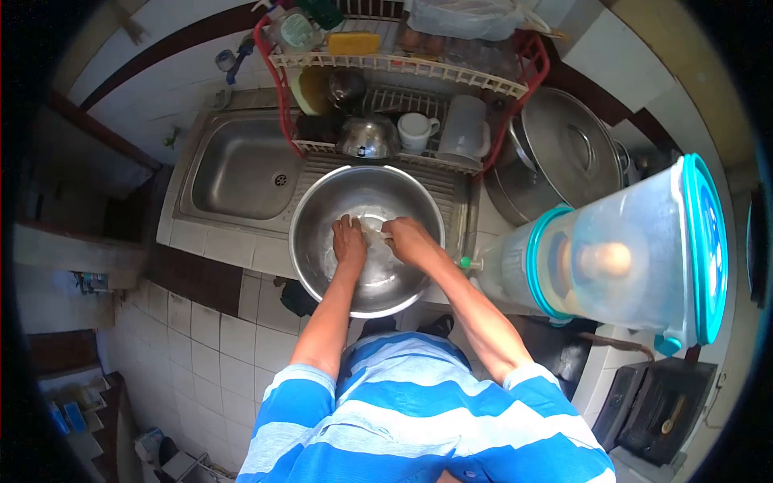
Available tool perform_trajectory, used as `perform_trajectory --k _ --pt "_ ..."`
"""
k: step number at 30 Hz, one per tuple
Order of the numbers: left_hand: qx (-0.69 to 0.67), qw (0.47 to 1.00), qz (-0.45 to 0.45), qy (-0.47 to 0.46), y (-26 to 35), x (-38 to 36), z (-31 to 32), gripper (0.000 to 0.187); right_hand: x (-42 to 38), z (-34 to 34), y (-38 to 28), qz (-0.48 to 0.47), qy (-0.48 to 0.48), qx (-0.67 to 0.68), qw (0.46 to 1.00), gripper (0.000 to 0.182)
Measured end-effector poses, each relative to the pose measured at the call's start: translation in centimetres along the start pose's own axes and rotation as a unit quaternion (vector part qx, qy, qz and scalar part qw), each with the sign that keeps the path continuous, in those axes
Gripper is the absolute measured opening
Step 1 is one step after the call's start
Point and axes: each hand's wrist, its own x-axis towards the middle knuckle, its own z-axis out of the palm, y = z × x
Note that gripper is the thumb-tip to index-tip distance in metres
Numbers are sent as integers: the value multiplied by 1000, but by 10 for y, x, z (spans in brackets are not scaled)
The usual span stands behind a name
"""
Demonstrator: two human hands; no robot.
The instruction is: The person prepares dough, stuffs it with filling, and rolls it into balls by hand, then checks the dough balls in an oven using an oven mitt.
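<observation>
Near the centre of the wide, round, silver metal bowl (386,294) is a pale, translucent piece (373,233). At three o'clock from it, the right hand (409,241) pinches its end; at nine, the left hand (349,243) has an unclear grip. Best keep both low.

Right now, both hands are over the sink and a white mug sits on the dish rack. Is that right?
Not quite: the left hand and right hand are over the large metal bowl, not the sink, as the head view shows. The white mug is on the dish rack.
</observation>
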Motion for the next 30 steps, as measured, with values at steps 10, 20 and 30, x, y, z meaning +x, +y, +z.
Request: perform_trajectory --k 10,20,30 --pt "-74 990 66 -96 -9 9 -93 67 -192 -59 -19 -68 135 172 973 34" --pt "-466 712 -8 -526 199 -166 -163 62 -375 -41 46 75 204 212 953 26" --pt "-705 451 -69 -544 415 -257 -69 42 -500 -75 134 61 378 208 900 35"
